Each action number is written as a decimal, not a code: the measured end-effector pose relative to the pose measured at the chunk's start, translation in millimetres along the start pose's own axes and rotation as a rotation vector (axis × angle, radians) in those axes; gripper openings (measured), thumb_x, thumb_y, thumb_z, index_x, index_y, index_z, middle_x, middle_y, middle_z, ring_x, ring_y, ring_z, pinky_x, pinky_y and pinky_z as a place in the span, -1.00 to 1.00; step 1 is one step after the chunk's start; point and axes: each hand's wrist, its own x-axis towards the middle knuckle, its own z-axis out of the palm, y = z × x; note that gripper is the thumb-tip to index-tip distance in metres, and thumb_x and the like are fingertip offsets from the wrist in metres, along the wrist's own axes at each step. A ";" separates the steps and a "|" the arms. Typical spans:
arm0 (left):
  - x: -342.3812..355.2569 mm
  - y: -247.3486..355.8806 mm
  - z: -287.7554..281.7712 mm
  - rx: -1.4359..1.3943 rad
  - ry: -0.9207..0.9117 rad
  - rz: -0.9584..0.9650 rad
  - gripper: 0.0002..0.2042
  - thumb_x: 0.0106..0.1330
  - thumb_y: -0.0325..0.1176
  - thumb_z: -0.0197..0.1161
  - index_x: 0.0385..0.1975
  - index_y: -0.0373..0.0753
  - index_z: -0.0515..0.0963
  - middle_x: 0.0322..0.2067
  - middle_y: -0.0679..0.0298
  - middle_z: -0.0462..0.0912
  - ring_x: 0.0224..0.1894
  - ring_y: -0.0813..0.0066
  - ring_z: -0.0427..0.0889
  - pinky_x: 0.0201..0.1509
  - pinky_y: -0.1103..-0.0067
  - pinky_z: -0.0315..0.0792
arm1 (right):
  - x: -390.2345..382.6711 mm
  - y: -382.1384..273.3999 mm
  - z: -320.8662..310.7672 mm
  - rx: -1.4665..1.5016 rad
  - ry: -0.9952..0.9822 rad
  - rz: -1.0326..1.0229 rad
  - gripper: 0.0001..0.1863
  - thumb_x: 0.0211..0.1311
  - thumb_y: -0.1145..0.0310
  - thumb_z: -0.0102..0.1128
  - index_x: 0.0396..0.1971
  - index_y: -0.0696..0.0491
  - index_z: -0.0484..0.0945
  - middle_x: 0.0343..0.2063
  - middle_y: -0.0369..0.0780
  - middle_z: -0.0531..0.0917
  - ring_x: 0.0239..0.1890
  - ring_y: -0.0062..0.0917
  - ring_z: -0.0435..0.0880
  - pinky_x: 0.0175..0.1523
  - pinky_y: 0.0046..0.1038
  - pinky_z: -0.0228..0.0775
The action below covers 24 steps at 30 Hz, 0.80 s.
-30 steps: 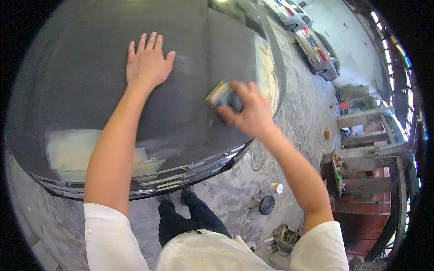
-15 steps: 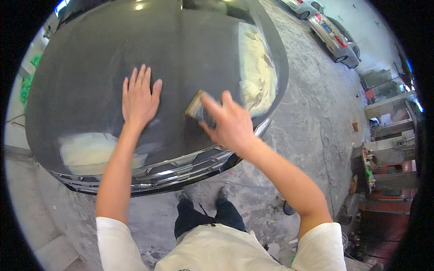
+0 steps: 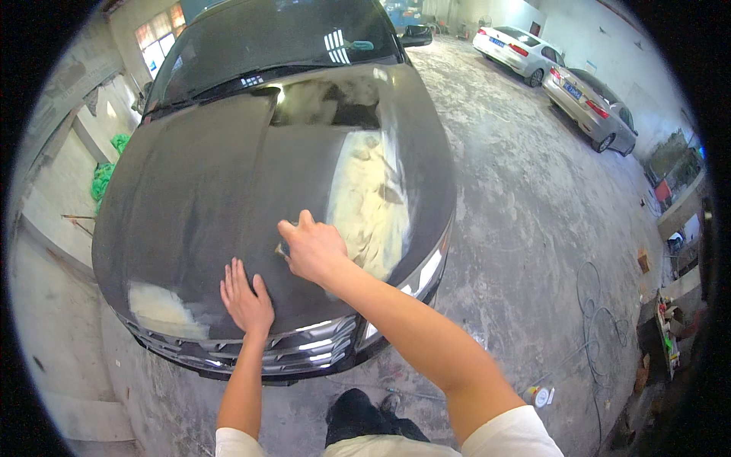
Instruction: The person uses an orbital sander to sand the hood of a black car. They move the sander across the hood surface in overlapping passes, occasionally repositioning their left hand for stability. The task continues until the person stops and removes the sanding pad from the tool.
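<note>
The dark hood [image 3: 205, 206] of a car fills the space in front of me, dull grey-black, with a large cream filler patch [image 3: 367, 206] on its right side and a smaller pale patch [image 3: 164, 308] at the front left. My left hand [image 3: 247, 301] lies flat on the hood near the grille, fingers together and stretched out, holding nothing. Further right, my right hand [image 3: 316, 251] is wrapped over a small sanding block [image 3: 282, 250] against the hood, just left of the big patch. Most of the block is hidden beneath the fingers.
The chrome grille [image 3: 282, 350] runs along the hood's front edge, close to my legs. A hose [image 3: 598, 320] lies coiled on the concrete floor at right, with a small can [image 3: 539, 396] nearer me. Two parked cars, one white [image 3: 518, 49] and one silver [image 3: 590, 107], stand far right.
The view has tilted up, showing the windshield and more of the room. My left hand now rests nearer the grille. My right hand still grips the block, less of which shows.
</note>
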 end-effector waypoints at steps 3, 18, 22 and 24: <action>-0.6 -1.6 -0.1 0.017 0.013 0.006 -0.44 0.60 -0.11 0.03 0.45 -0.35 0.40 0.49 0.04 0.43 0.57 0.00 0.30 0.65 0.08 0.04 | 39.5 27.5 -11.5 -0.031 -0.017 0.051 -0.53 0.20 0.20 0.46 0.08 -0.02 0.56 -0.06 0.03 0.59 -0.14 -0.04 0.80 -0.08 -0.09 0.68; -2.2 -7.5 -2.0 0.061 0.014 -0.028 -0.38 0.63 0.00 -0.07 0.45 -0.40 0.40 0.49 -0.04 0.42 0.55 -0.13 0.33 0.63 0.07 0.09 | 213.8 234.2 -94.5 -0.168 -0.106 0.114 -0.21 0.20 -0.16 0.45 0.35 -0.05 0.52 0.13 0.05 0.68 0.15 -0.03 0.74 0.21 -0.07 0.63; -5.3 -4.4 -2.3 0.066 -0.008 -0.130 -0.34 0.64 0.05 -0.16 0.50 -0.38 0.36 0.54 -0.03 0.35 0.59 -0.09 0.25 0.65 0.11 0.02 | 274.0 282.7 -106.3 -0.197 -0.102 0.037 -0.15 0.19 -0.17 0.45 0.41 -0.04 0.49 0.15 0.05 0.69 0.19 -0.04 0.72 0.24 -0.08 0.62; -8.1 -2.7 -2.3 0.085 -0.014 -0.191 -0.34 0.65 0.04 -0.19 0.51 -0.36 0.34 0.55 -0.02 0.33 0.60 -0.07 0.23 0.65 0.11 0.00 | 299.8 310.7 -108.1 -0.179 -0.119 0.004 -0.17 0.18 -0.17 0.45 0.38 -0.03 0.53 0.14 0.05 0.72 0.20 -0.04 0.72 0.25 -0.08 0.61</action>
